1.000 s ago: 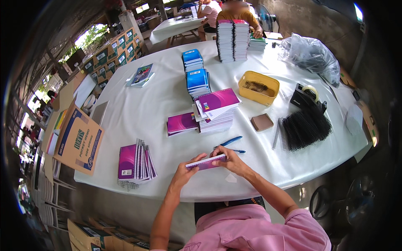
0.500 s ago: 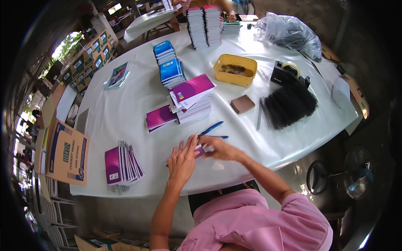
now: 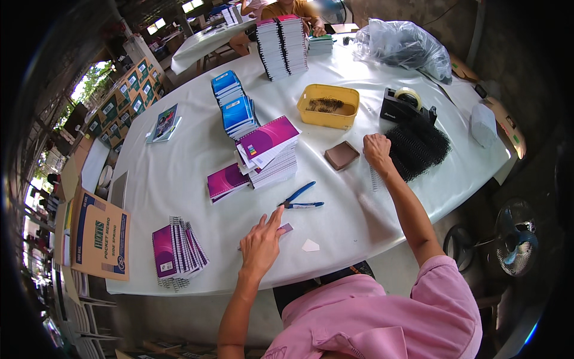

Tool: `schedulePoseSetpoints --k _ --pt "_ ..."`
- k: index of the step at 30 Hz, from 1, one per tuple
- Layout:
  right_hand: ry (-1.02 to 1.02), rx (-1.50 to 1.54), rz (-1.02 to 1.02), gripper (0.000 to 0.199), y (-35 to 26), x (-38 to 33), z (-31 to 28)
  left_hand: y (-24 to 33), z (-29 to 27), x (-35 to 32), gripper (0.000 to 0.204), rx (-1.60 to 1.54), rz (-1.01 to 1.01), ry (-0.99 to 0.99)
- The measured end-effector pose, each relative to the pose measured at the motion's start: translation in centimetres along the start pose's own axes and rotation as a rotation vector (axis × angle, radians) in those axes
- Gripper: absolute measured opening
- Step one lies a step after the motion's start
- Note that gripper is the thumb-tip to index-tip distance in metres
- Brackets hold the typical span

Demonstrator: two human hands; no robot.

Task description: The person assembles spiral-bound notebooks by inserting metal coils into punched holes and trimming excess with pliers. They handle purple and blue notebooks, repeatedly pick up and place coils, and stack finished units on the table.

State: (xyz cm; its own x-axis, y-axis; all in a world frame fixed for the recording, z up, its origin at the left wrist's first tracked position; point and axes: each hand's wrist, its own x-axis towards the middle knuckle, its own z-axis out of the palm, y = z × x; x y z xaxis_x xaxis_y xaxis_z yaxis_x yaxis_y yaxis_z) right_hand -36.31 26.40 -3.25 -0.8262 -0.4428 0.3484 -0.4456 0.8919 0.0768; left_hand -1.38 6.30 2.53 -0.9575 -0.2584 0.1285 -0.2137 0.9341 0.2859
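Observation:
My left hand lies with outstretched fingers over a small purple memo pad, mostly hidden beneath it. Just beyond its fingertips are blue-handled pliers, jaws toward the hand. Over on the right, the closed fingers of my right hand cover the far end of a single spiral binding coil. Beside that hand is a heap of black spiral coils. Purple memo pads with coils stand fanned out at the left. A small scrap of white paper rests right of the left hand.
Stacked purple pads and blue pads fill the middle. Beyond them rise tall notebook stacks. A yellow tub, brown tray and tape dispenser stand rightward. A cardboard box borders the left; another person sits opposite.
My right hand has left the memo pad and moved right and away to the single coil by the heap. My left hand stays on the pad.

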Motion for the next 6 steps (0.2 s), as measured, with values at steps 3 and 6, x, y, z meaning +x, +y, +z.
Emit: schedulePoseSetpoints --k 3,6 --pt "-0.108 -0.027 -0.054 0.009 -0.67 0.34 0.10 0.04 0.26 -0.10 0.056 0.002 -0.001 0.017" --pt "-0.028 0.072 0.031 0.018 0.04 0.21 -0.14 -0.43 0.69 -0.02 0.058 -0.005 0.030 0.042"
